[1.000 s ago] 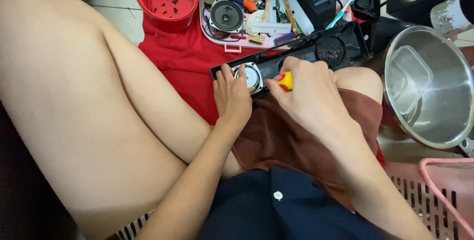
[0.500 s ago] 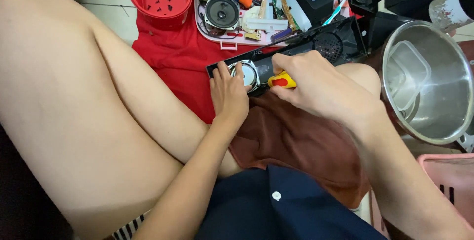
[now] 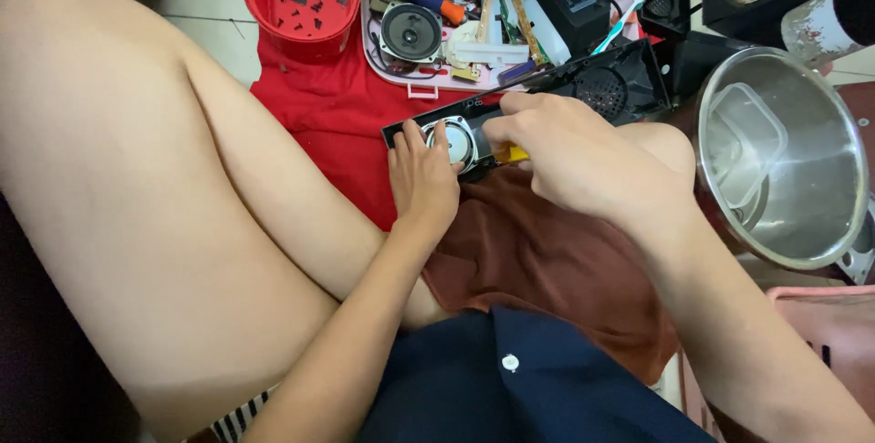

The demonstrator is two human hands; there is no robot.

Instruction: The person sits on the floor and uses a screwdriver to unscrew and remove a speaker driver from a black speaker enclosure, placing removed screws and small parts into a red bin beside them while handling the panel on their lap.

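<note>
- Head view looks down at my lap, where a black speaker panel (image 3: 447,128) rests across my knee on the brown shorts (image 3: 538,261).
- My left hand (image 3: 424,179) lies on the panel's near edge, its fingers (image 3: 412,138) together and pressed against the round silver speaker driver (image 3: 453,142).
- My right hand (image 3: 574,156) is curled, fingers clamped on a screwdriver with a yellow handle (image 3: 510,153); only a bit of the handle shows, just beside the driver, and the tip is hidden.
- A red cloth (image 3: 319,97) covers the floor under the panel.
- Beyond it sit a red bowl (image 3: 264,5) with small dark screws and a pink tray (image 3: 419,87) crowded with a loose round speaker (image 3: 410,33) and parts.
- At my right stands a steel pot (image 3: 793,215), open and tilted my way.
</note>
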